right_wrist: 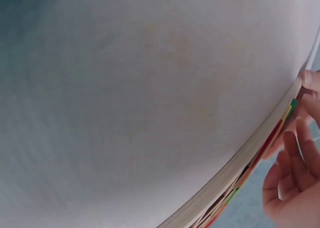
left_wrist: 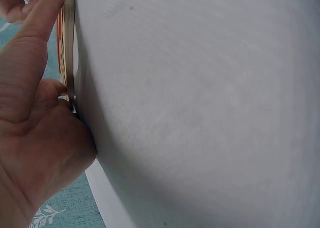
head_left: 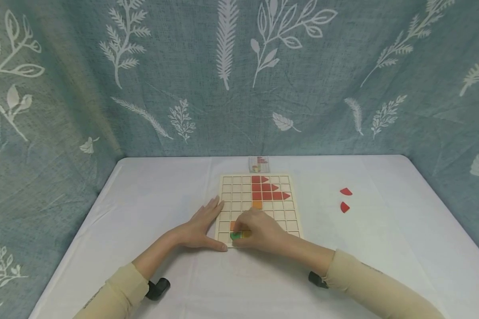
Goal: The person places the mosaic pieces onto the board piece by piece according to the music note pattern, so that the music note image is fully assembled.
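A pale square grid board [head_left: 225,206] lies on the white table, its cells partly filled with flat coloured pieces. Red pieces [head_left: 263,187] form three stepped rows at its upper right, each ending in a pointed tip. Below them is an orange square [head_left: 257,204]. My right hand [head_left: 261,228] bends over the lower left cells, thumb and index finger pinching a rounded green piece [head_left: 235,236]. Yellow and orange pieces beside it are partly hidden by the fingers. Spread flat, my left hand [head_left: 199,226] touches the board's left edge, its thumb at the lower left corner.
Two loose red quarter-round pieces [head_left: 345,207] lie on the table to the right of the board. A small pattern card [head_left: 259,164] sits just behind the board. Patterned teal cloth [head_left: 207,115] hangs along the back and sides of the table.
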{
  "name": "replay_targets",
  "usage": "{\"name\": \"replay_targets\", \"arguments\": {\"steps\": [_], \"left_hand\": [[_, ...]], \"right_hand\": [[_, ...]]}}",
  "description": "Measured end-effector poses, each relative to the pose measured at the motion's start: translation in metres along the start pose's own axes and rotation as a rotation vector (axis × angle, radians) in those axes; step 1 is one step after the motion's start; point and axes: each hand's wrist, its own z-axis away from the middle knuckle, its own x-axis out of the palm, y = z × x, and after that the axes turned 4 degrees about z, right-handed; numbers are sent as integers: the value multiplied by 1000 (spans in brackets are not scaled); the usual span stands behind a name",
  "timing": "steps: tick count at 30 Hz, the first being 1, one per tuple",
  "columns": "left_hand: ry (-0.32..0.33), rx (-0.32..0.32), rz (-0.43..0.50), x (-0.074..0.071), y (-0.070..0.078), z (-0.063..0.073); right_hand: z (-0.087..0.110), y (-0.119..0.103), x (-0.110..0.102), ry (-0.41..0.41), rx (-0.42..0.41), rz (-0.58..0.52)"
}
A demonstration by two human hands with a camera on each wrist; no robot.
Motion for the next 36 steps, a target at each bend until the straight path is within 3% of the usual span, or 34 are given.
{"name": "replay_targets", "arguments": {"steps": [4,8,17,26,36], "left_hand": [[0,7,-1,1,-2,0],[1,5,5,1,-2,-1],[10,-18,9,2,1,0],[26,-48,8,3,-1,1],[31,-29,-2,5,-1,-1]], "right_hand": [[0,1,1,0,-38,-9],[1,3,1,-11,-22,-3],[15,21,-12,5,140,-159],[57,59,-38,146,383,-254],[112,114,-71,259,569,-130]]}}
